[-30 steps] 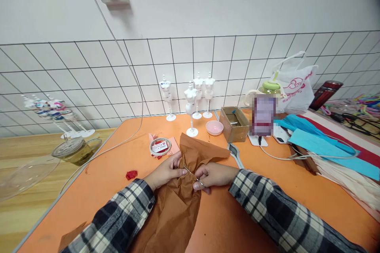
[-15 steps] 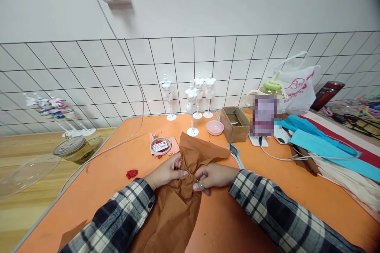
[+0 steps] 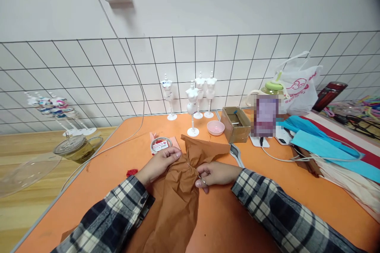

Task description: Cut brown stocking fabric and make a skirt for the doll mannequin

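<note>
A brown sheet [image 3: 178,205], thin cloth or crepe paper, lies across the table and is gathered into a narrow neck with a thin pale strand across it. Above that neck its upper end fans out. My right hand [image 3: 209,174] pinches the gather from its right side; a silvery ring shows at its fingers. At the sheet's left edge is my left hand [image 3: 163,161], thumb and forefinger drawn together up and left of the neck. Whatever those fingers hold is too small to make out. A roll of tape [image 3: 160,145] with a red and white label sits just beyond my left hand.
White mini dress forms [image 3: 192,102] stand behind the sheet. Near them are a pink dish [image 3: 215,128] and a cardboard box [image 3: 236,124]. Grey-handled scissors [image 3: 236,155] lie by my right wrist. A glass teapot [image 3: 71,148] stands left; blue strips [image 3: 329,148] lie right.
My left hand has moved up and left, off the gathered neck, leaving the strand there more exposed. My right hand stays at the gather, shifted slightly right.
</note>
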`<control>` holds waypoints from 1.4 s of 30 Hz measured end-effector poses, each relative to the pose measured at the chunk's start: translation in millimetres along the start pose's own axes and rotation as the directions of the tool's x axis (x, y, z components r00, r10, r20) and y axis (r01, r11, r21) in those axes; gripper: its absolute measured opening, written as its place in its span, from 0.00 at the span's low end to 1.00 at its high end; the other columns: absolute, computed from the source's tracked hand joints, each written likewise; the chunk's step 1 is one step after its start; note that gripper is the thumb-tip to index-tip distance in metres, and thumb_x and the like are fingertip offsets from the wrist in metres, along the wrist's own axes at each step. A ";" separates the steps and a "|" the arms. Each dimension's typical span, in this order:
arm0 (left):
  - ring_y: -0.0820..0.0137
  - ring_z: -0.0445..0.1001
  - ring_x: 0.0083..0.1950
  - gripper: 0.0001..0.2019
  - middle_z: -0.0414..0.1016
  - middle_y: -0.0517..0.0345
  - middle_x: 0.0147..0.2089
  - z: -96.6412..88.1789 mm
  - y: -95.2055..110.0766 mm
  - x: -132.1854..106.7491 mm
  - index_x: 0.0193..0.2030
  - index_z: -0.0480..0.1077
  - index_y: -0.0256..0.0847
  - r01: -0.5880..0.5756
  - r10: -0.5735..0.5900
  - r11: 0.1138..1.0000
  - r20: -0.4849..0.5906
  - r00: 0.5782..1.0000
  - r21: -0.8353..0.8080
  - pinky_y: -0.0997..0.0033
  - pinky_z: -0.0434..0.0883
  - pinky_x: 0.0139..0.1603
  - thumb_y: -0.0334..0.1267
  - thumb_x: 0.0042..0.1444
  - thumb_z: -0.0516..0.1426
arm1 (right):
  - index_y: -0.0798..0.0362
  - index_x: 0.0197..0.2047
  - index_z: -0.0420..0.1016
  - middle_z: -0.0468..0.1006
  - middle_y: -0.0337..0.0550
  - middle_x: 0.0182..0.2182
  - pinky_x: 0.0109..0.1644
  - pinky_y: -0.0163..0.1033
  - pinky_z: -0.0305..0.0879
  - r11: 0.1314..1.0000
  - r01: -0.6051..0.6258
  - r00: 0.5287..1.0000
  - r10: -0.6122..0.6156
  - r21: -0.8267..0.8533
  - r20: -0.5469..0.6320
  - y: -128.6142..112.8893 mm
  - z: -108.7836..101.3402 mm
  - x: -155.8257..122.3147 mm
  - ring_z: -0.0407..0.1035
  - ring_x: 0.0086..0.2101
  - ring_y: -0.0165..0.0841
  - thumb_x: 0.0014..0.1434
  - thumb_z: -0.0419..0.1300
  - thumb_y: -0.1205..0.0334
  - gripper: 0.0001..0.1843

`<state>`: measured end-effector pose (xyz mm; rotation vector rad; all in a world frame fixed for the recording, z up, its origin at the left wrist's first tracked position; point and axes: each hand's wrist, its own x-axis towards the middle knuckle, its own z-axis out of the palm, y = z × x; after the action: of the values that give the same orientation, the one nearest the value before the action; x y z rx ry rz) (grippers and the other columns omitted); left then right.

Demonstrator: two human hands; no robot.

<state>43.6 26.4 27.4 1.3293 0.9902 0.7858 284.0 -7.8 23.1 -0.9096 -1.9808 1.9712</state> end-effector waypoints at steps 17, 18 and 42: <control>0.66 0.69 0.36 0.23 0.73 0.55 0.34 1.3 11.7 -6.1 0.34 0.71 0.38 0.012 -0.014 0.936 0.001 1.000 0.351 0.71 0.63 0.36 0.60 0.55 0.55 | 0.65 0.45 0.74 0.81 0.56 0.29 0.12 0.26 0.45 0.802 0.304 0.878 -0.445 0.514 0.176 -34.0 -44.4 -74.2 0.52 0.10 0.19 0.52 0.62 0.37 0.36; 0.65 0.70 0.36 0.23 0.74 0.55 0.34 1.7 11.9 -7.8 0.34 0.72 0.38 0.015 -0.036 0.891 0.039 0.999 0.453 0.71 0.63 0.35 0.59 0.54 0.57 | 0.64 0.45 0.74 0.81 0.53 0.28 0.13 0.26 0.44 0.809 0.352 0.905 -0.423 0.471 0.050 -38.3 -44.8 -79.3 0.50 0.11 0.18 0.52 0.61 0.36 0.35; 0.59 0.80 0.44 0.16 0.82 0.45 0.43 0.7 3.3 -4.6 0.45 0.75 0.34 0.335 -0.282 0.873 0.193 0.940 -0.355 0.64 0.73 0.48 0.35 0.49 0.65 | 0.50 0.52 0.71 0.74 0.49 0.47 0.50 0.43 0.59 0.656 -0.310 0.725 -0.305 -0.688 -0.618 -25.2 1.1 -10.2 0.65 0.49 0.42 0.57 0.60 0.46 0.23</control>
<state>42.6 22.2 31.2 0.8447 0.8593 0.5952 284.4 -12.3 49.9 -1.5242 -2.2203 0.4524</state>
